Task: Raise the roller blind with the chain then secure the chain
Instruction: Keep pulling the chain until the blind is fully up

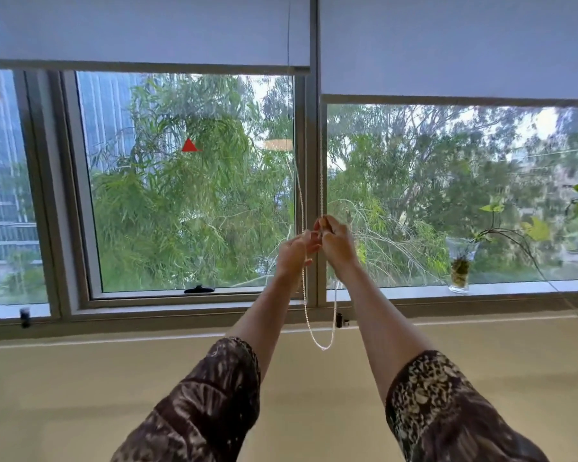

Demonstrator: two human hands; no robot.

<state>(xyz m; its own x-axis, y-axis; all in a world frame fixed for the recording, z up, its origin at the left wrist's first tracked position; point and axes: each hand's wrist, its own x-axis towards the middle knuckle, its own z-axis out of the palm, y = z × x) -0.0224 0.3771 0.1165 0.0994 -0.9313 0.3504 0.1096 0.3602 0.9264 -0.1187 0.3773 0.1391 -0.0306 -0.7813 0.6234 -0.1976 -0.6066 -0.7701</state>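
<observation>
A white bead chain [321, 181] hangs in front of the central window post and loops down to just above the sill. My right hand [337, 243] pinches the right strand at about mid-window height. My left hand [294, 253] is just beside it, lower and to the left, its fingers curled on the left strand. The right roller blind [454, 45] hangs with its bottom bar about a quarter of the way down the window. The left roller blind [147, 28] sits a little higher.
A glass vase with a trailing green plant [460, 266] stands on the sill at the right. A small black fitting [339, 320] sits on the frame below the chain loop. A black window handle [198, 289] is at the left pane's bottom. A beige ledge [314, 395] spreads below.
</observation>
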